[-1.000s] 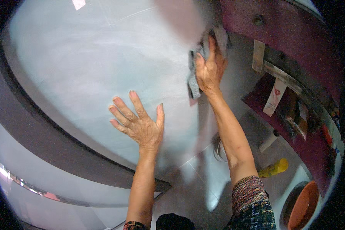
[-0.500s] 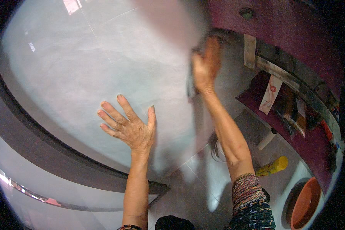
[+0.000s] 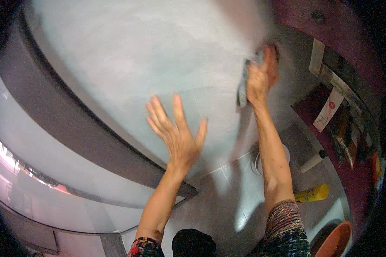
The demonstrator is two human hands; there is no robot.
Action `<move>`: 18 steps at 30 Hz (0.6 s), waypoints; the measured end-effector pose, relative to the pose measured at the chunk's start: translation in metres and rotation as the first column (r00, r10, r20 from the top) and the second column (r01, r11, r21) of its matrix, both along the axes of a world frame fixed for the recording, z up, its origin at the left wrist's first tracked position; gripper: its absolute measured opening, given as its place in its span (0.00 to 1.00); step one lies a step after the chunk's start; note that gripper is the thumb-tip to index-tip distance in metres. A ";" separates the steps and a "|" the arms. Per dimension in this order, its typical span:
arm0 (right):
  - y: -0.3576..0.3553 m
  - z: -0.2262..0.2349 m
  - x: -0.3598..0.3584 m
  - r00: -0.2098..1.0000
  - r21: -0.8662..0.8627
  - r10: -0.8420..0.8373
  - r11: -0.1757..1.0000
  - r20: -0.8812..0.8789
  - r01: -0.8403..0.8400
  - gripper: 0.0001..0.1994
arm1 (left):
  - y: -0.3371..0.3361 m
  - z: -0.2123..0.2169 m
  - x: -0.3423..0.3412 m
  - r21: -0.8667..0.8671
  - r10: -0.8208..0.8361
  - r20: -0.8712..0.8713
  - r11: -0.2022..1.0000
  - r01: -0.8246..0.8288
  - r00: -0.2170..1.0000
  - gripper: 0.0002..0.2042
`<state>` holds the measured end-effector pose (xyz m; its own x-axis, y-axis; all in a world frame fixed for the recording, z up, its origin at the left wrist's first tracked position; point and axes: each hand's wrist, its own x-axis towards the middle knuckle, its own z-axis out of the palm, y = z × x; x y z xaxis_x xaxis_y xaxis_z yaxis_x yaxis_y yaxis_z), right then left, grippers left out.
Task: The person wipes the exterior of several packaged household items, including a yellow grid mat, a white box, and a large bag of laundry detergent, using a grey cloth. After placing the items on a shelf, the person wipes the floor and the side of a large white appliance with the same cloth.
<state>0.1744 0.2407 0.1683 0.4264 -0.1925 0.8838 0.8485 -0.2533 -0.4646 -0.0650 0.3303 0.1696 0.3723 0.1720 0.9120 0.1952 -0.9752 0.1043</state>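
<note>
A large pale, glossy panel (image 3: 158,64) with a dark border fills the space in front of me. My left hand (image 3: 178,137) is over its lower part with the fingers spread, holding nothing. Whether the palm touches the surface I cannot tell. Further up and to the right, my right hand (image 3: 261,79) presses a grey-blue cloth (image 3: 242,88) against the panel near its right side. Part of the cloth is hidden under the palm, and the fingertips are blurred.
To the right a purple shelf (image 3: 302,105) holds packets and a white card (image 3: 329,109). Below stand a yellow container (image 3: 315,193), an orange basin (image 3: 335,240) and a white round tub (image 3: 284,155), partly behind my right forearm. The tiled floor (image 3: 218,201) lies beneath.
The view has shifted, so the surroundings sit differently in the picture. Both hands appear further right, the left slightly higher. More of the cloth shows beside my right hand.
</note>
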 end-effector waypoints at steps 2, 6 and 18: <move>-0.007 -0.039 0.005 0.975 0.028 -0.130 0.990 -0.181 0.137 0.31 | -0.010 -0.021 -0.034 0.056 0.040 -0.140 0.998 -0.033 0.989 0.36; 0.012 -0.055 -0.043 0.967 0.011 -0.082 0.996 -0.243 0.087 0.32 | -0.023 -0.044 -0.087 0.242 0.021 -0.026 0.970 -0.014 0.999 0.28; 0.079 -0.074 -0.159 0.433 -0.764 0.672 0.641 0.601 0.065 0.11 | 0.001 -0.030 -0.128 0.092 0.238 0.215 0.961 -0.262 0.947 0.43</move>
